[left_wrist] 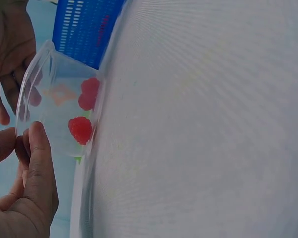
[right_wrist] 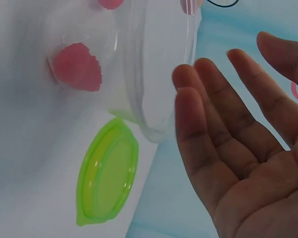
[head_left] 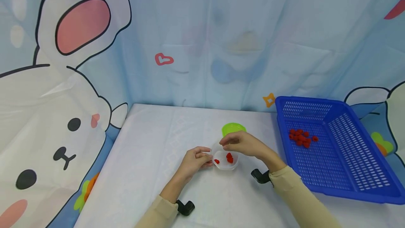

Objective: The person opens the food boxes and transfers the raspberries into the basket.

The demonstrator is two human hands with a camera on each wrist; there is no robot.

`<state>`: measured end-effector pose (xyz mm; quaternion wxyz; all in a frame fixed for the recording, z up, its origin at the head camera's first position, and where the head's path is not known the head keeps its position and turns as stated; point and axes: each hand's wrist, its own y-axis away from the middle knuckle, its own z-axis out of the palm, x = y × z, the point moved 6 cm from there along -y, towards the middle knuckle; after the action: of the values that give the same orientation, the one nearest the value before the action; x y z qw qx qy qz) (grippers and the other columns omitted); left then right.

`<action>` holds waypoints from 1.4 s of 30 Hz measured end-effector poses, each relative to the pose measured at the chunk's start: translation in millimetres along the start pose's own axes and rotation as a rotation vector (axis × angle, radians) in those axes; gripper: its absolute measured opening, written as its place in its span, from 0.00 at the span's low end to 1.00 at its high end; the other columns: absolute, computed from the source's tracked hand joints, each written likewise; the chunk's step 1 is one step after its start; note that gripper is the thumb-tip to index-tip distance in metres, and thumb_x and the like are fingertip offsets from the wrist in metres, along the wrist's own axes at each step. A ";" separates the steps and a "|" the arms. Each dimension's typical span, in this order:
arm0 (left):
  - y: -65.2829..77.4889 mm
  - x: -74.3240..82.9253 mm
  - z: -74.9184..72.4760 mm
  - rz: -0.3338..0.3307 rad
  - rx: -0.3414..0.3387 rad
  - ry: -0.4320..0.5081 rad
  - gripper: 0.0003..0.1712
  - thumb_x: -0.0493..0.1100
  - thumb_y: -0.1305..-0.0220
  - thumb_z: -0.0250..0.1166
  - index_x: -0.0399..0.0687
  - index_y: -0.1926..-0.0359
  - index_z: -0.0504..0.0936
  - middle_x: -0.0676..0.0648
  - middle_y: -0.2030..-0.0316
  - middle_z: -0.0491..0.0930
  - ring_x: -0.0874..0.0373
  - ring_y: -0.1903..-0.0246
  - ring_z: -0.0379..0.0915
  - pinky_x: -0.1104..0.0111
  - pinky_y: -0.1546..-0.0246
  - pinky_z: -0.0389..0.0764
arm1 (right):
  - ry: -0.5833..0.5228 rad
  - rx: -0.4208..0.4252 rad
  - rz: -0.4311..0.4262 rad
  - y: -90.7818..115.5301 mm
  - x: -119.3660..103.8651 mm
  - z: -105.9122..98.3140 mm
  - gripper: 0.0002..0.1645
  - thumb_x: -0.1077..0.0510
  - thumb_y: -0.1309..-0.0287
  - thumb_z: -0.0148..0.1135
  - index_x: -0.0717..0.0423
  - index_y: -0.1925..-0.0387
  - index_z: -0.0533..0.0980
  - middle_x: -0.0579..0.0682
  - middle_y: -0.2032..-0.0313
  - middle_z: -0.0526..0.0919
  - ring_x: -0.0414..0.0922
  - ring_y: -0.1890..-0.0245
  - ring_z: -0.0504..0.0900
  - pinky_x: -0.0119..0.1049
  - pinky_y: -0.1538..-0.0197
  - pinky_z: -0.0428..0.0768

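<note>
A clear plastic container [head_left: 224, 166] stands on the white table with a few red raspberries [left_wrist: 80, 130] lying inside. My left hand [head_left: 197, 160] is at its left side, pinching the rim between thumb and fingers in the left wrist view. Over the container's far right side is my right hand [head_left: 242, 143]. The right wrist view shows that hand's fingers [right_wrist: 191, 119] spread and loosely bent by the rim, with nothing between them. Just behind the container lies a bright green lid [right_wrist: 109, 173].
To the right sits a large blue perforated basket [head_left: 335, 182], holding a small heap of more raspberries [head_left: 300, 138]. A printed curtain [head_left: 196, 27] hangs along the table's back edge. Black mounts [head_left: 261, 176] are strapped at both wrists.
</note>
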<state>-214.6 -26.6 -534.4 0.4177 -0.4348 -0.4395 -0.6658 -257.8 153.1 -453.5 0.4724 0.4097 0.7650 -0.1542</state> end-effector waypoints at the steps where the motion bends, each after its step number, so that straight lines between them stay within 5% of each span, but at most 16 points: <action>1: 0.1 0.3 0.0 0.003 0.000 -0.001 0.20 0.31 0.33 0.65 0.27 0.43 0.74 0.41 0.64 0.85 0.55 0.67 0.84 0.64 0.58 0.86 | 0.013 -0.012 0.000 -1.5 -1.0 0.6 0.17 0.57 0.33 0.63 0.65 0.48 0.81 0.59 0.51 0.84 0.48 0.53 0.83 0.46 0.46 0.82; 21: -1.5 -1.3 0.8 0.003 -0.008 0.014 0.18 0.30 0.34 0.64 0.29 0.44 0.76 0.38 0.62 0.84 0.55 0.66 0.84 0.64 0.58 0.86 | 0.076 -0.379 0.165 -36.0 12.3 25.9 0.14 0.69 0.40 0.59 0.66 0.53 0.82 0.54 0.54 0.82 0.45 0.63 0.77 0.40 0.57 0.82; 26: -1.8 -1.5 0.3 0.008 -0.010 0.014 0.18 0.30 0.34 0.64 0.29 0.44 0.76 0.38 0.63 0.84 0.55 0.67 0.84 0.63 0.58 0.86 | 0.061 -0.407 0.173 -41.0 14.5 30.0 0.13 0.70 0.41 0.59 0.66 0.55 0.82 0.53 0.58 0.82 0.46 0.64 0.78 0.42 0.57 0.83; 33: -1.3 -2.0 -1.1 0.005 -0.008 0.022 0.17 0.30 0.33 0.64 0.30 0.45 0.76 0.42 0.64 0.84 0.54 0.66 0.84 0.64 0.58 0.86 | 0.086 -0.435 0.177 -43.0 13.8 38.0 0.11 0.69 0.41 0.59 0.62 0.59 0.84 0.50 0.63 0.83 0.45 0.76 0.72 0.35 0.70 0.74; 42: -0.7 -1.4 -2.2 0.003 -0.009 0.019 0.18 0.30 0.33 0.64 0.29 0.44 0.75 0.43 0.65 0.84 0.55 0.65 0.84 0.62 0.56 0.86 | 0.053 -0.410 0.261 -43.4 16.6 44.4 0.07 0.70 0.40 0.61 0.62 0.62 0.82 0.50 0.67 0.82 0.47 0.70 0.78 0.39 0.64 0.82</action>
<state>-215.3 -28.2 -536.5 0.4210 -0.4313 -0.4317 -0.6711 -268.4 106.6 -496.6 0.5413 0.4046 0.7329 0.0776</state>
